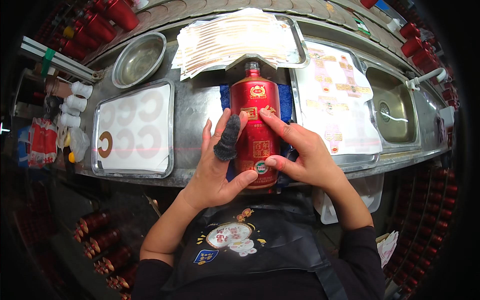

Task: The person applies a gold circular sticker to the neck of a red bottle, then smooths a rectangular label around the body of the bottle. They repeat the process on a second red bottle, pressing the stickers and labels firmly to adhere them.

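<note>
A red bottle (254, 132) with gold markings lies on a blue cloth (285, 100), its neck pointing away from me and resting at a notched metal stop (269, 62). My left hand (210, 170) is spread along the bottle's left side, its thumb near a small round green-and-white sticker (261, 167) low on the bottle. A black knitted finger cover (229, 137) wraps one left finger. From the right side, my right hand (312, 157) rests its index fingertip by the upper gold marking and its thumb near the sticker, fingers apart.
Left is a tray (171, 127) with a white sheet of C-shaped stickers, and a metal bowl (140, 60) behind it. Label sheets (230, 40) are stacked at the back. More labels (325, 105) lie right, before a sink (392, 107). Red bottles (102, 240) stand around the bench.
</note>
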Tool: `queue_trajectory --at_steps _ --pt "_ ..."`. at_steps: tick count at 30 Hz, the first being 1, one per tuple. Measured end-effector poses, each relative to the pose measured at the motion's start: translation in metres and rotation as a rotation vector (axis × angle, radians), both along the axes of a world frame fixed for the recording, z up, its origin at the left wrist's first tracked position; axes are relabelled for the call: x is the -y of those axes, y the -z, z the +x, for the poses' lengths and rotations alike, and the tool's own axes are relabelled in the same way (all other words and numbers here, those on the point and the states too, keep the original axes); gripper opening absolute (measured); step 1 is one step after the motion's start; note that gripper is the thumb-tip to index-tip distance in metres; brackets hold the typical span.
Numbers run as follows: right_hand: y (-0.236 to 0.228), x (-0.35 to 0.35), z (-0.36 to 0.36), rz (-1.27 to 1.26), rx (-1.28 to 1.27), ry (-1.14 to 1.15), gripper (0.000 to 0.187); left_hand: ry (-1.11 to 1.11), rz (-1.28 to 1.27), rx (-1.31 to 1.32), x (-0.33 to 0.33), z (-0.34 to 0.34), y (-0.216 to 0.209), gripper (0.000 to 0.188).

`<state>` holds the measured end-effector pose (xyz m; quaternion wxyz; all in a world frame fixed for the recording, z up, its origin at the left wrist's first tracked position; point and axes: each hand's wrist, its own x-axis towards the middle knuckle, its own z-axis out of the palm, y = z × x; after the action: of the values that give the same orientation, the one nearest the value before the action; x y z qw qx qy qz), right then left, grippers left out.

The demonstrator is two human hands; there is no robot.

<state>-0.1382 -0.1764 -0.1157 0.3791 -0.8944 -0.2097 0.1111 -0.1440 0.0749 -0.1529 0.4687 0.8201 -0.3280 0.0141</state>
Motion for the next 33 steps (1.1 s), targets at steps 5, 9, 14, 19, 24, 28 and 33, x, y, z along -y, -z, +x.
queue_trajectory --at_steps 5,9,14,19,24,28,33 --pt "0.001 0.0 0.0 0.032 0.015 -0.008 0.081 0.003 -0.019 0.014 0.0 0.0 0.002 0.087" --pt "0.006 -0.001 0.0 0.117 0.048 0.008 0.08 0.002 -0.036 0.0 0.001 0.0 0.003 0.086" --pt "0.015 -0.004 0.003 0.234 0.125 0.028 0.077 0.004 -0.065 -0.01 0.001 0.001 0.004 0.086" --pt "0.019 -0.002 0.003 0.249 0.107 0.025 0.076 0.002 -0.095 -0.016 0.001 0.0 0.009 0.086" --pt "0.022 0.001 0.001 0.38 0.054 0.059 0.064 0.012 -0.245 -0.097 -0.004 0.002 0.014 0.083" --pt "0.021 0.006 -0.003 0.367 0.022 0.039 0.068 0.0 -0.2 -0.089 -0.007 0.002 0.016 0.082" --pt "0.023 0.008 -0.004 0.31 0.049 -0.008 0.078 0.006 -0.239 -0.143 -0.004 0.0 0.019 0.087"
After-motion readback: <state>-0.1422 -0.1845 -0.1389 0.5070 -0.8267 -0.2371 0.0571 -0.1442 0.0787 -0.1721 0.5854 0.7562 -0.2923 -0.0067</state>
